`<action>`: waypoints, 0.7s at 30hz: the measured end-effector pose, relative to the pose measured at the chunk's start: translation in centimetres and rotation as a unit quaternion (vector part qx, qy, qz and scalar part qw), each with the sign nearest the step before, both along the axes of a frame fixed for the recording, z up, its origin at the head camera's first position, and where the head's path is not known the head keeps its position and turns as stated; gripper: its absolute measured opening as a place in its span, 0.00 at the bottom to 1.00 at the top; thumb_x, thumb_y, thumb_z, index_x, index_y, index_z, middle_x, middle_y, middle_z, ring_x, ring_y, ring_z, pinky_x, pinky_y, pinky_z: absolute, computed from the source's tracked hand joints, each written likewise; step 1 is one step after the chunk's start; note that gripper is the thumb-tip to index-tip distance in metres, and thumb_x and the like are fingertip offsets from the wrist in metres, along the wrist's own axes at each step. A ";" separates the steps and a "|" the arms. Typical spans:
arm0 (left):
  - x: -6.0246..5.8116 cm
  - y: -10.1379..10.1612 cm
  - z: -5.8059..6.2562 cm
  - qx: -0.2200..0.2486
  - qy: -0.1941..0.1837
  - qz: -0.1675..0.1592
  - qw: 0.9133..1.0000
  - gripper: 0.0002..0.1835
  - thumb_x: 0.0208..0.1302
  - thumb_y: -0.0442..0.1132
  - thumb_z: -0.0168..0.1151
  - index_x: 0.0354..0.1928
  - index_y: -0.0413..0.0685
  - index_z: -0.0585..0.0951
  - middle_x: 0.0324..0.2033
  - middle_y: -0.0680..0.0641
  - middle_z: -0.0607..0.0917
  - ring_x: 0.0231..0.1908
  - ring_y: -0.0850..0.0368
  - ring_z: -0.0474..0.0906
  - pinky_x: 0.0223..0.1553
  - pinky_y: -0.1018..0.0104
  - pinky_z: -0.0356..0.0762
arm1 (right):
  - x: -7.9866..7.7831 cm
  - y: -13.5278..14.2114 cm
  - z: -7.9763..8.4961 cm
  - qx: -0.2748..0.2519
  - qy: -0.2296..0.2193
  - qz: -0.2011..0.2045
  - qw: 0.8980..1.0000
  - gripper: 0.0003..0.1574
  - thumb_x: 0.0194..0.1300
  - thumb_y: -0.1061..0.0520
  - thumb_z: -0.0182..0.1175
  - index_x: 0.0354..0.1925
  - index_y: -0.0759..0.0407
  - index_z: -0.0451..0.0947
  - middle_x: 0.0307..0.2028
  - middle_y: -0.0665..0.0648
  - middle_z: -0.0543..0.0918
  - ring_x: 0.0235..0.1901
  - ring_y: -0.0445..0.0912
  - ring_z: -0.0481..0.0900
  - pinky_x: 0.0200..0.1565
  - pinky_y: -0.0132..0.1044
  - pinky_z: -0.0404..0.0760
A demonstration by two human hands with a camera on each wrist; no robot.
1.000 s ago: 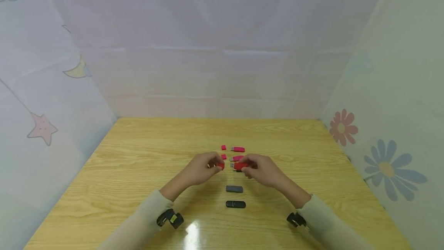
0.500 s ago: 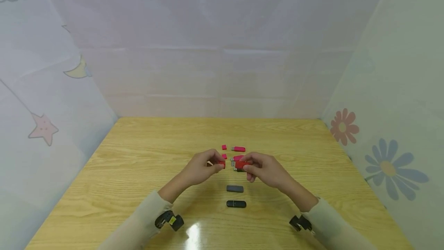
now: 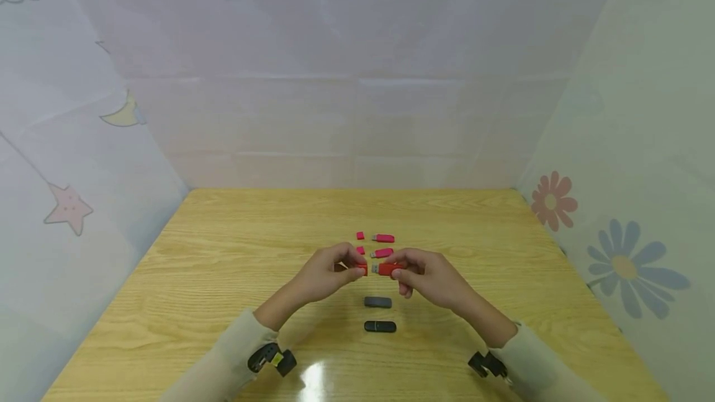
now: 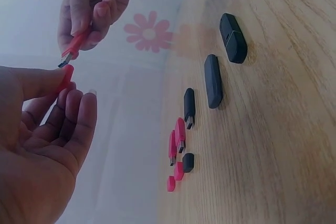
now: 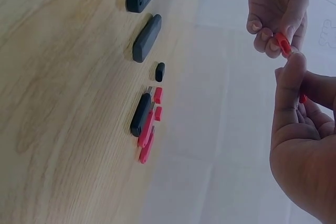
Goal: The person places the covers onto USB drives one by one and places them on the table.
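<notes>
My left hand (image 3: 329, 274) pinches a small red cap (image 4: 65, 78) between thumb and fingertips. Opposite it, my right hand (image 3: 429, 274) grips a red USB flash drive (image 3: 388, 269) with its metal plug bare and pointing left. Cap and plug face each other with a narrow gap, both held above the table. Behind the hands lie two uncapped pink flash drives (image 3: 384, 238), their pink caps (image 3: 360, 236) to the left. A black uncapped flash drive (image 4: 189, 103) and its black cap (image 4: 188, 162) show in the wrist views; in the head view the hands and red pieces hide them.
Nearer the person, a dark grey flash drive (image 3: 378, 303) and a black flash drive (image 3: 380, 326) lie closed on the wooden table (image 3: 223, 278). Patterned sheets (image 3: 357, 129) stand at the back and both sides.
The left hand has moved slightly right with the red cap, so the gap to the plug has narrowed. The right hand keeps its grip on the red flash drive, now covering the black one.
</notes>
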State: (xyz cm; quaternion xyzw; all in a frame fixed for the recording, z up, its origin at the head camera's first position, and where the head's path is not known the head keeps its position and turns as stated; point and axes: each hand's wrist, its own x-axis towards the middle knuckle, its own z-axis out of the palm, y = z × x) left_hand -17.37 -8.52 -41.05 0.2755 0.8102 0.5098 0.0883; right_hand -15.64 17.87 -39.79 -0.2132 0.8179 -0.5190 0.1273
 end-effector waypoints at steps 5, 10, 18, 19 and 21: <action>0.0 0.1 -0.1 0.007 0.005 -0.006 1.000 0.06 0.72 0.39 0.63 0.46 0.47 0.82 0.39 0.51 0.85 0.42 0.57 0.81 0.43 0.66 0.82 | 0.2 0.0 -0.1 -0.006 0.002 0.008 1.000 0.18 0.76 0.56 0.59 0.60 0.59 0.79 0.30 0.56 0.84 0.28 0.48 0.82 0.35 0.46 0.86; 0.1 0.2 0.1 0.014 0.003 -0.008 1.000 0.06 0.72 0.38 0.64 0.47 0.47 0.82 0.39 0.51 0.85 0.42 0.57 0.81 0.43 0.66 0.82 | 0.2 0.0 -0.1 -0.026 0.005 0.021 0.999 0.17 0.76 0.57 0.58 0.59 0.59 0.79 0.30 0.58 0.84 0.27 0.47 0.82 0.33 0.41 0.85; 0.1 0.3 0.0 0.012 0.005 -0.017 1.000 0.06 0.71 0.38 0.64 0.47 0.47 0.83 0.40 0.51 0.85 0.43 0.57 0.81 0.43 0.66 0.82 | 0.2 0.0 -0.1 -0.032 0.011 0.028 0.999 0.16 0.76 0.57 0.58 0.58 0.58 0.80 0.30 0.57 0.84 0.27 0.47 0.81 0.33 0.42 0.85; 0.1 0.3 0.0 0.012 0.006 -0.017 1.000 0.06 0.71 0.38 0.64 0.47 0.47 0.83 0.40 0.51 0.85 0.43 0.57 0.81 0.44 0.66 0.82 | 0.3 0.0 -0.1 -0.031 0.012 0.028 0.999 0.16 0.76 0.57 0.58 0.58 0.58 0.80 0.30 0.57 0.84 0.27 0.47 0.81 0.33 0.43 0.85; 0.1 0.3 0.0 0.012 0.007 -0.018 1.000 0.07 0.71 0.38 0.64 0.47 0.47 0.83 0.40 0.51 0.85 0.43 0.57 0.81 0.44 0.66 0.82 | 0.3 0.0 -0.1 -0.028 0.013 0.028 0.999 0.16 0.76 0.57 0.58 0.58 0.58 0.80 0.30 0.57 0.84 0.27 0.47 0.81 0.33 0.44 0.85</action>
